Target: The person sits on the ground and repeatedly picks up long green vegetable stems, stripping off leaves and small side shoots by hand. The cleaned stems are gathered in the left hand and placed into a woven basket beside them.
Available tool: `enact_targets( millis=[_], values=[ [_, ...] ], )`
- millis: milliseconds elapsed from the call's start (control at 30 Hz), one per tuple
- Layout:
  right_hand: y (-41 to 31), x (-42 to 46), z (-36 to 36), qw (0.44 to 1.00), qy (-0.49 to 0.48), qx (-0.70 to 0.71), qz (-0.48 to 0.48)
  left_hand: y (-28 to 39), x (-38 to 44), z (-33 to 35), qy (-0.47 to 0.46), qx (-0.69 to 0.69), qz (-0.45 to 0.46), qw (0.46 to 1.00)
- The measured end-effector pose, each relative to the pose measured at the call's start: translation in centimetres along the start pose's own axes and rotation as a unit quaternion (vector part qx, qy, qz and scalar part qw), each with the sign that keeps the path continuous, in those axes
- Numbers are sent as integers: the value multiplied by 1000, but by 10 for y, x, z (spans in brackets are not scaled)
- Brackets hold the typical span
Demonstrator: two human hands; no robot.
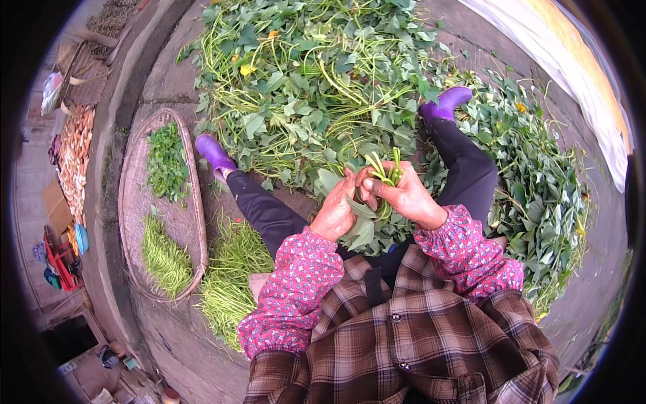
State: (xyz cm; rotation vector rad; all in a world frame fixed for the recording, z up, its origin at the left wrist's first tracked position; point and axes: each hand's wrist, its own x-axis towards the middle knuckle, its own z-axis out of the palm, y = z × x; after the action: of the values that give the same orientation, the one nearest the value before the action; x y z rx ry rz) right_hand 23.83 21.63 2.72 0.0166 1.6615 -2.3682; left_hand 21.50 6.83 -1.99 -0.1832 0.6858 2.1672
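My right hand (404,194) is closed around a small bunch of green leaf stalks (386,169), their cut ends sticking up past the fingers. Close beside it, my left hand (337,207) has its fingertips at a broad green leaf (362,227) that hangs below the hands; whether those fingers pinch it is partly hidden. Between and beyond my legs spreads a large heap of leafy green vines (313,101), with a few yellow leaves or blossoms. A pile of stripped green stalks (227,283) lies on the ground to the left of my lap.
An oval woven bamboo tray (202,222) at left holds leafy greens (167,161) and a bundle of stalks (164,257). More leaves (545,202) are heaped at right. Purple boots (214,154) are on my feet. Corn cobs (75,156) lie beyond a concrete ledge; white sheeting (560,65) borders the upper right.
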Motion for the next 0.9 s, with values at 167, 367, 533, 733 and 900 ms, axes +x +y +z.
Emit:
enact_targets(
  millis=[167,367,533,733,900],
  values=[
    [1,-5,-5,993,102,55,-20,-9,-19,38,146,355,299,873],
    [2,-4,-19,966,201,150,-56,-9,-50,101,68,687,462,556],
    [-1,0,6,945,238,210,-74,-55,-6,78,157,683,488,520],
    [-8,22,55,953,208,197,-94,-23,14,44,227,592,481,606],
    [-6,53,39,994,88,-58,-19,35,5,41,228,613,316,688]
  ],
)
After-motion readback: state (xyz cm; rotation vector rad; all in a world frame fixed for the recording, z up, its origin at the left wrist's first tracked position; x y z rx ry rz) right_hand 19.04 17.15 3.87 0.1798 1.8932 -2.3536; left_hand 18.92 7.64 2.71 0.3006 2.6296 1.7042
